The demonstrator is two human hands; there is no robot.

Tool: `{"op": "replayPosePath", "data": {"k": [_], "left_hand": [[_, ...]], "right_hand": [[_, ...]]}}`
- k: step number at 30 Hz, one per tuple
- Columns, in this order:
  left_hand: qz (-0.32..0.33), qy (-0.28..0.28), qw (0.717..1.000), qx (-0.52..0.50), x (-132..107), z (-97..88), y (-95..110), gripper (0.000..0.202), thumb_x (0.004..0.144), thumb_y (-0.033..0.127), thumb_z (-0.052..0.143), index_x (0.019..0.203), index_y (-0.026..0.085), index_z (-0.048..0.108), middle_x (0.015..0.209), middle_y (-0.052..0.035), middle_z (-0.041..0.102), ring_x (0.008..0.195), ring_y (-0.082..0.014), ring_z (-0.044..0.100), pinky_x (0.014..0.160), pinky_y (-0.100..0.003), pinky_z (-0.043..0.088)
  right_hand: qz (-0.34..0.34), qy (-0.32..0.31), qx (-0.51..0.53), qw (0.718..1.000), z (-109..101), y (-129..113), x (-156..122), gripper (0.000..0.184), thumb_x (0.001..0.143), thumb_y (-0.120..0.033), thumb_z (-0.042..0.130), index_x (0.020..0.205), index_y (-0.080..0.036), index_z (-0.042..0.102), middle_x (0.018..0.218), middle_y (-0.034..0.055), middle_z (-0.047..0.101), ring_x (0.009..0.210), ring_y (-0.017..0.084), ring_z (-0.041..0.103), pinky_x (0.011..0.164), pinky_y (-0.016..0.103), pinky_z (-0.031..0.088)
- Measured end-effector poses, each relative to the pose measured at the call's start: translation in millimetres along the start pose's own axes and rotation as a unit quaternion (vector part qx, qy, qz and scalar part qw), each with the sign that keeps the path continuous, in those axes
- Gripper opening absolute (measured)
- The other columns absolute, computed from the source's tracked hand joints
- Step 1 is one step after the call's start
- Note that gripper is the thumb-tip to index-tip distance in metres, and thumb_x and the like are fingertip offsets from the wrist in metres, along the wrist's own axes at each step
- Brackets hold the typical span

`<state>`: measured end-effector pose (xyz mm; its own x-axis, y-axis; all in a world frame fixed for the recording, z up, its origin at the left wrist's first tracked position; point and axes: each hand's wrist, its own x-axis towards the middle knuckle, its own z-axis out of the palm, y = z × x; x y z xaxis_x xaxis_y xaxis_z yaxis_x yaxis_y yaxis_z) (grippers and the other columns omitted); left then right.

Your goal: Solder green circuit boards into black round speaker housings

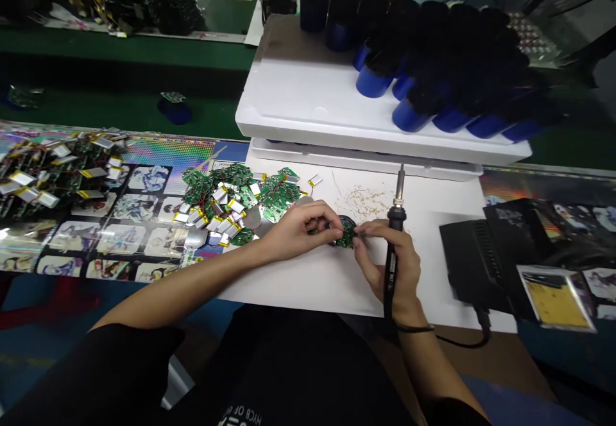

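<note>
While the left hand point(308, 232) pinches a small green circuit board point(346, 237) over white sheeting point(308, 278), the right hand point(407, 267), clasping a black-handled soldering iron point(394, 240), meets its edge: apparently positioning; next calls for steadiness.

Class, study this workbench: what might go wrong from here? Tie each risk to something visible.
1. The right hand holds the iron while its fingertips work at the board; if hot, the exposed tip might burn someone.
2. Batteries lie heaped among boards, so contacts could short.
3. Blue cups crowd the foam tray; a bump might topple some.
</note>
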<state>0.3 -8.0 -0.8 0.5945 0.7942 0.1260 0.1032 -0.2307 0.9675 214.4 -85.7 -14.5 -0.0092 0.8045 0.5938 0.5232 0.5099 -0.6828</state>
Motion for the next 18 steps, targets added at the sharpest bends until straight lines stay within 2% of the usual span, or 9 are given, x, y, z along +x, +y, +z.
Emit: {"op": "replayPosePath", "data": {"k": [3, 11, 18], "left_hand": [[0.023, 0.001, 1.0, 0.012, -1, 0.8, 0, 0.022, 0.098, 0.039, 0.076, 0.094, 0.018, 0.077, 0.089, -0.0046, 0.069, 0.071, -0.0121, 0.052, 0.062, -0.026, 0.036], [0.046, 0.003, 0.999, -0.003, -3, 1.5, -4, 0.017, 0.097, 0.034, 0.079, 0.092, 0.018, 0.076, 0.091, -0.0044, 0.072, 0.072, -0.0121, 0.051, 0.062, -0.026, 0.037], [0.03, 0.01, 0.999, -0.032, -1, 0.3, -1, 0.033, 0.096, 0.049, 0.079, 0.086, 0.017, 0.075, 0.09, -0.006, 0.071, 0.075, -0.0133, 0.055, 0.064, -0.027, 0.038]], "right_hand": [[0.02, 0.003, 0.031, 0.999, 7, -5, 4, 0.039, 0.092, -0.009, 0.076, 0.121, -0.029, 0.062, 0.103, 0.0021, 0.077, 0.099, 0.022, 0.077, 0.089, 0.043, 0.066], [0.068, 0.022, 0.075, 0.995, 18, -7, 3, 0.033, 0.093, -0.012, 0.077, 0.118, -0.028, 0.062, 0.104, 0.0013, 0.074, 0.093, 0.018, 0.079, 0.089, 0.039, 0.067], [0.13, 0.04, 0.098, 0.986, 20, -11, 5, 0.032, 0.091, -0.017, 0.082, 0.112, -0.027, 0.061, 0.094, -0.0005, 0.075, 0.086, 0.018, 0.079, 0.084, 0.038, 0.067]]}}
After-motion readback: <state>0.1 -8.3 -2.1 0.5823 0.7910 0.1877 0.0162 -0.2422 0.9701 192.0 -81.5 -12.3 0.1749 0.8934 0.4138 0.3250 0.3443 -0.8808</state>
